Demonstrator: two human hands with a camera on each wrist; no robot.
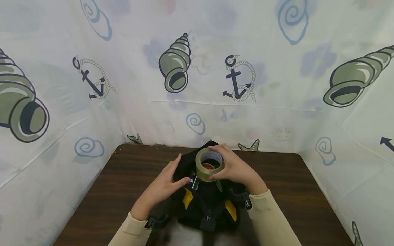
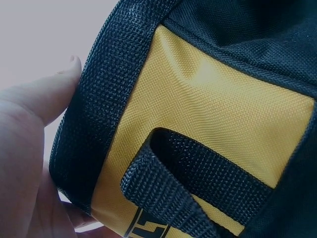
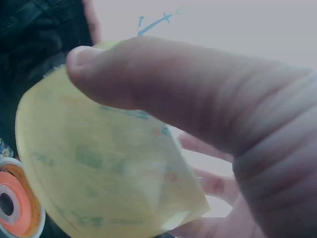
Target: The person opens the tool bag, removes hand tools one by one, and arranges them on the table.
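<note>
My right hand (image 1: 235,169) grips a wide roll of clear yellowish packing tape (image 1: 200,172), thumb and fingers on either side, over the opening of a black tool bag (image 1: 197,208) with yellow panels. In the right wrist view the thumb presses on the tape's outer face. My left hand (image 1: 164,186) holds the bag at the left edge of its opening, its thumb by a metal zipper pull (image 1: 195,183). The left wrist view has the bag's yellow panel (image 2: 213,104) and a black webbing loop (image 2: 163,183) up close. A small spool with an orange centre (image 3: 17,193) lies inside the bag.
The bag stands on a dark brown wooden table (image 1: 123,184). White fabric (image 1: 200,68) printed with shells and anchors hangs behind the table and at both sides. The bag's front zipper (image 1: 208,216) faces me.
</note>
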